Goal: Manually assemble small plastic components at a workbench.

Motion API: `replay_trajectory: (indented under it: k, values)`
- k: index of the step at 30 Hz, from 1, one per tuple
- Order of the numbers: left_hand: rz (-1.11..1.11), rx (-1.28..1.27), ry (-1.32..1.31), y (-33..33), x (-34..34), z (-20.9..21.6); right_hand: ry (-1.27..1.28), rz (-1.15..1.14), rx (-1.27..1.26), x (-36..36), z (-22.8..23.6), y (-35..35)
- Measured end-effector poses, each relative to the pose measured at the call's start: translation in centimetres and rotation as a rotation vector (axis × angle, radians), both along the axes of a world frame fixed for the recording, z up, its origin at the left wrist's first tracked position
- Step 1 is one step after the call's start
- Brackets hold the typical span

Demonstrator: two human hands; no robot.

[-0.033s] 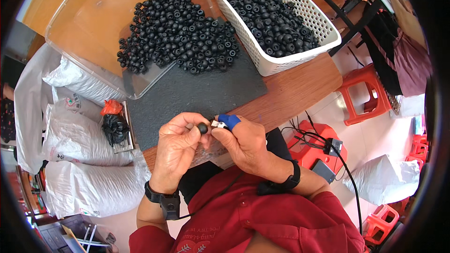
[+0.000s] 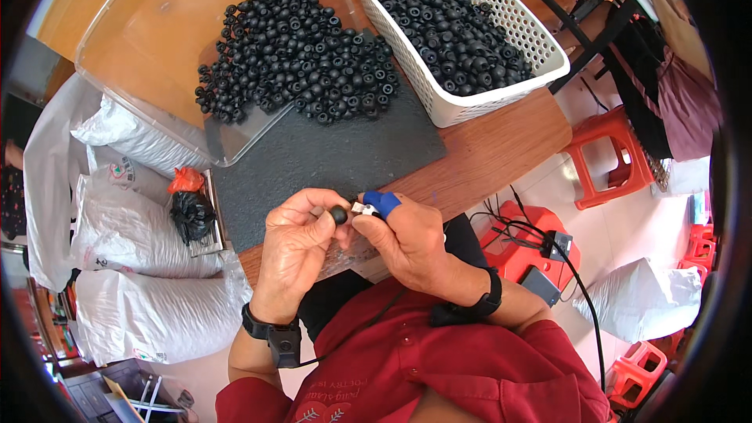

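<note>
Between thumb and fingers of my left hand [image 2: 300, 239] sits a small round black part [image 2: 338, 214], like the bead-shaped pieces in the pile. My right hand [image 2: 411, 239], a blue wrap [image 2: 381, 202] round one finger, pinches a small white tool [image 2: 362, 209] close beside the part. The tool's exact kind is hidden by the fingers. Both hands are closed and held together over the near edge of the table. Beyond them, a heap of black bead-shaped parts [image 2: 313, 70] with holes spills onto a dark mat [image 2: 345, 149].
A white perforated basket [image 2: 556, 64] full of similar black parts stands at the far right of the wooden table [image 2: 509, 137]. A clear plastic tub [image 2: 157, 110] lies at far left. White sacks [image 2: 149, 317] are stacked left; red stools [image 2: 607, 153] stand right, with black cables nearby.
</note>
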State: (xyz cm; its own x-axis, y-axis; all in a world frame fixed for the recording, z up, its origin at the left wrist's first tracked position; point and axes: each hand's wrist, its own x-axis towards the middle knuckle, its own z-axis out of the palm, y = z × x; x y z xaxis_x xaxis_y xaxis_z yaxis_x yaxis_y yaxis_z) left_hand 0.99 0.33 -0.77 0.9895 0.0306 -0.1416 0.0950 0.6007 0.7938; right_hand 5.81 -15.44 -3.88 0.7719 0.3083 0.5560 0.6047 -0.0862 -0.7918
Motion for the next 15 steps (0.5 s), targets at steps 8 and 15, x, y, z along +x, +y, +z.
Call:
replay_trajectory:
  k: [8,15]
  values:
    - [0.017,0.061,0.015,-0.15,-0.26,-0.13,-0.055,-0.019,0.028,-0.27,0.39,0.17]
    - [0.051,0.178,-0.085,-0.61,-0.30,-0.41,0.442,0.145,0.127,-0.78,0.42,0.00]
